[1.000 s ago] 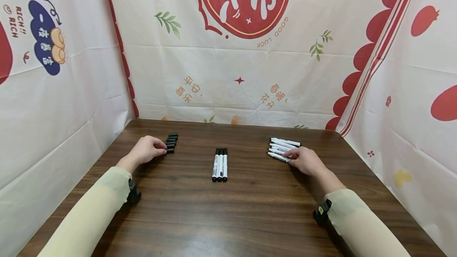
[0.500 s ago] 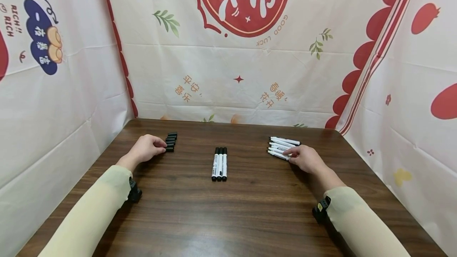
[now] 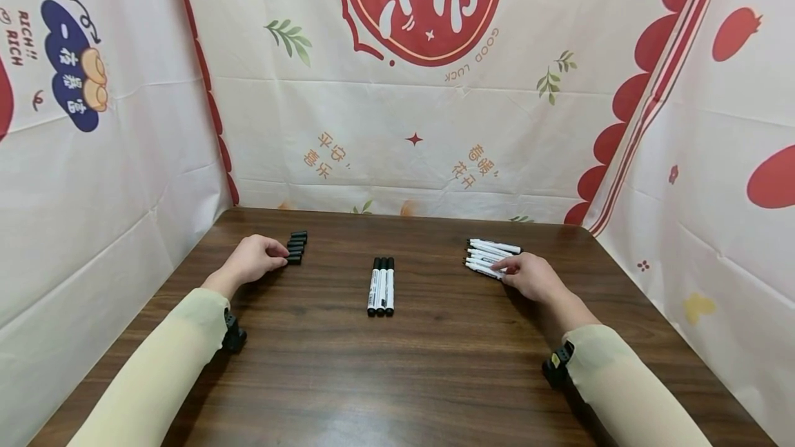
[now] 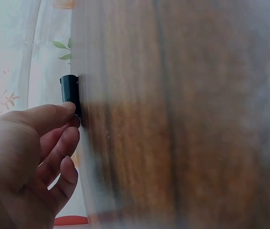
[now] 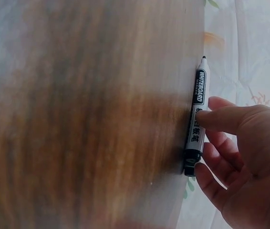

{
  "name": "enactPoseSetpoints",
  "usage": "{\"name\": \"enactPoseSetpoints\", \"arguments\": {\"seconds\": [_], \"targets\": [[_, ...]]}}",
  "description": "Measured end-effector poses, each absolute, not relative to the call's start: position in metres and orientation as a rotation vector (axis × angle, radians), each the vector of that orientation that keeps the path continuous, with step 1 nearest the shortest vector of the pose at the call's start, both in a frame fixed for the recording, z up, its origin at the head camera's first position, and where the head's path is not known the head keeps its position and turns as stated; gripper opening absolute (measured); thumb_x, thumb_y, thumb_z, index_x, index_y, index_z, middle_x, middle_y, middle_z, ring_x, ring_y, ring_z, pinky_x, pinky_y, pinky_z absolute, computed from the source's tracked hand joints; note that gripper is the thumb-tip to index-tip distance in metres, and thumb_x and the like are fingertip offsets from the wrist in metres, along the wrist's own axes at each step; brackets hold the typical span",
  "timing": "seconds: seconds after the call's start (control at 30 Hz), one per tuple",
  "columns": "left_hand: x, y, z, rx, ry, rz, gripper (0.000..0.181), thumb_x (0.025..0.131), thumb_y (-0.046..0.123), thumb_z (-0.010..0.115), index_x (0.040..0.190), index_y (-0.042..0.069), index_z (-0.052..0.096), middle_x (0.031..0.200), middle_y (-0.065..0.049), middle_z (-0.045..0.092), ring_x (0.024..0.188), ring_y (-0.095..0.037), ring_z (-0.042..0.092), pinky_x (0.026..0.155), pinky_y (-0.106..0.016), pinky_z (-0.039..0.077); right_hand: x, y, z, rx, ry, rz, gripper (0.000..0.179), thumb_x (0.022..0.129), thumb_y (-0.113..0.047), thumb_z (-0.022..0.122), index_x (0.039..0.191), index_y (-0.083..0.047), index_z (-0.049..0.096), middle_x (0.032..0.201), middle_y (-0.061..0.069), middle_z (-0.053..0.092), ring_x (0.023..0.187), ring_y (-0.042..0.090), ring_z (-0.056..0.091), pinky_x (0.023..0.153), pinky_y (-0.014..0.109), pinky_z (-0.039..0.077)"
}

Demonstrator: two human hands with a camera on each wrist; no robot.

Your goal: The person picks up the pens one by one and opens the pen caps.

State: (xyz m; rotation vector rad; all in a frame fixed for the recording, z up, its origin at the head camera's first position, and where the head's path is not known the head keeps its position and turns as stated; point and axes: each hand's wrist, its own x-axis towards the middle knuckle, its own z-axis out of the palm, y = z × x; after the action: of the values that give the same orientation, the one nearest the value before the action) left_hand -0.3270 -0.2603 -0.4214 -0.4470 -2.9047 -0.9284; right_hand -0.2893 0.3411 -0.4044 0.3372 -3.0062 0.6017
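At the left of the table, in the head view, my left hand pinches the nearest black marker cap between thumb and finger. That cap stands out at my fingertips in the left wrist view, lying on the wood. Other black caps lie in a column just beyond it. On the right side, my right hand holds the nearest uncapped whiteboard marker by its barrel, against the table. More uncapped white markers lie side by side behind it, tips pointing left.
Three capped markers lie together, upright in the view, at the middle of the brown wooden table. Printed cloth hangs along the back and both sides. Each wrist carries a small black camera.
The nearest cap has moved slightly away from me, up against the column of caps. The nearest uncapped marker has likewise shifted closer to the other markers. Both hands keep their grip.
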Motion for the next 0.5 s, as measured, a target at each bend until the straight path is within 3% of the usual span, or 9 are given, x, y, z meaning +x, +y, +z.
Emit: {"name": "enactPoseSetpoints", "arguments": {"seconds": [0.27,0.5], "targets": [[-0.3287,-0.2596,-0.4212,-0.445,-2.899,-0.948,0.017,0.101,0.011,0.078,0.115,0.002,0.083,0.105,-0.012,0.082,0.093,-0.018,0.073,0.081,-0.033,0.058,-0.2890,0.3409,-0.4044,0.374,-2.985,0.600,0.026,0.097,-0.007,0.075,0.122,-0.011,0.084,0.096,0.007,0.074,0.084,0.019,0.060,0.078,0.037,0.049],[-0.3279,-0.2595,-0.4210,-0.439,-2.905,-0.943,0.018,0.102,0.013,0.078,0.116,0.002,0.083,0.107,-0.012,0.082,0.097,-0.022,0.073,0.084,-0.036,0.058,-0.2885,0.3406,-0.4050,0.365,-2.991,0.599,0.026,0.098,-0.007,0.076,0.122,-0.011,0.084,0.098,0.008,0.075,0.085,0.020,0.061,0.079,0.038,0.050]]}}
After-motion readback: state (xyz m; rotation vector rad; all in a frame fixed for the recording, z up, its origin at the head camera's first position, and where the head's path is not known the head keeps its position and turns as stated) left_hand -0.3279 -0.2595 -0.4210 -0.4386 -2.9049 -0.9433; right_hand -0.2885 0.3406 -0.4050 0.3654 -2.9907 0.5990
